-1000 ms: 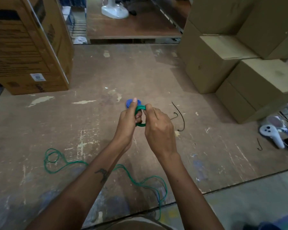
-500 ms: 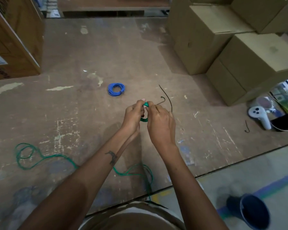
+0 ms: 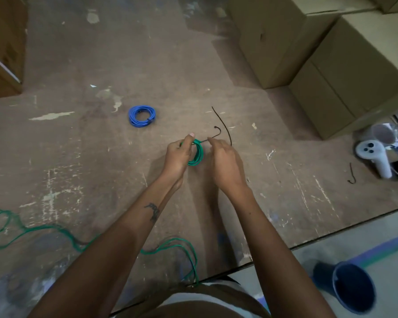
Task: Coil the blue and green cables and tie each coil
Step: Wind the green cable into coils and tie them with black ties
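Observation:
A small green cable coil is held up in front of me, gripped by my left hand with the thumb on top. My right hand pinches a thin black tie that runs from the coil toward a hooked end. The blue cable coil lies tied on the floor to the far left of my hands. Loose green cable trails over the floor at the lower left and under my arms.
A long black tie lies on the floor beyond my hands; another hooked one lies to the right. Cardboard boxes stand at the right, one box at the left. A white controller and a dark blue bucket sit right.
My hands have parted slightly: the right hand has drawn the black tie out to the right of the green coil. The camera has tilted down, so the blue coil shows clear of my hands.

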Demonstrator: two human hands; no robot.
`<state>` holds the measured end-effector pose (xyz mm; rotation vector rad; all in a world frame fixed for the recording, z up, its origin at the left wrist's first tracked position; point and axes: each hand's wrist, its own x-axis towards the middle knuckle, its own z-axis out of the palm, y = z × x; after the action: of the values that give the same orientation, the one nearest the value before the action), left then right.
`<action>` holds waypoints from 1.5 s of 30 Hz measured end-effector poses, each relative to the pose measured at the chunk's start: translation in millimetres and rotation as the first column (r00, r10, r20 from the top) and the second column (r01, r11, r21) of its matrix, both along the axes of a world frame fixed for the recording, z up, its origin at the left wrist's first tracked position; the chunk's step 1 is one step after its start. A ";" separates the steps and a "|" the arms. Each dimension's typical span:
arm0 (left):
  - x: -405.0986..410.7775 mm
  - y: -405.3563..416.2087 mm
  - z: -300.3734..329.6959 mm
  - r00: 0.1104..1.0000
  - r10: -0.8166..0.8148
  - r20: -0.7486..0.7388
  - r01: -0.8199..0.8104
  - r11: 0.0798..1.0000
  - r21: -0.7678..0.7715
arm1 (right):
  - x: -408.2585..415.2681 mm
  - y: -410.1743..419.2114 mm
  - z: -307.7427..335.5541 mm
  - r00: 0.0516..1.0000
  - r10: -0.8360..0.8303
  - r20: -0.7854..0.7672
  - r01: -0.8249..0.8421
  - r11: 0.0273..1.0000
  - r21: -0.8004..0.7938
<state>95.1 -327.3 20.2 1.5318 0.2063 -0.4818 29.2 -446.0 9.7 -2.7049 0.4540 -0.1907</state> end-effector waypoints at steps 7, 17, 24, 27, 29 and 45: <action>15.2 -6.4 -5.9 0.999 -0.020 -0.027 0.021 1.000 0.022 | 40.0 -27.7 -26.1 0.994 0.080 -0.068 -0.088 0.989 -0.120; 22.6 -7.1 -5.9 0.998 0.050 -0.028 -0.049 0.999 0.017 | 49.1 -35.2 -30.3 0.997 0.067 -0.047 -0.069 0.996 -0.053; 22.0 -4.3 -4.6 0.985 0.173 -0.004 -0.173 0.983 -0.053 | 37.1 -19.8 -12.3 0.932 -0.236 0.276 0.018 0.790 0.612; 17.5 -3.4 2.4 0.987 0.163 0.007 -0.163 0.986 -0.032 | 27.9 -7.0 6.4 0.885 -0.350 0.305 -0.113 0.475 0.873; 11.6 -2.7 7.7 0.989 0.149 0.019 -0.149 0.989 -0.024 | 18.9 4.1 20.1 0.869 -0.367 0.334 -0.200 0.357 0.913; -32.1 27.4 37.0 0.995 0.072 0.074 -0.068 0.996 -0.052 | -26.7 47.7 48.4 0.882 -0.198 0.428 -0.166 0.719 0.675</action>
<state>63.1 -299.9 57.2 1.4863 0.1876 -0.3700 2.5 -398.2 58.1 -1.8090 0.3083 -0.5528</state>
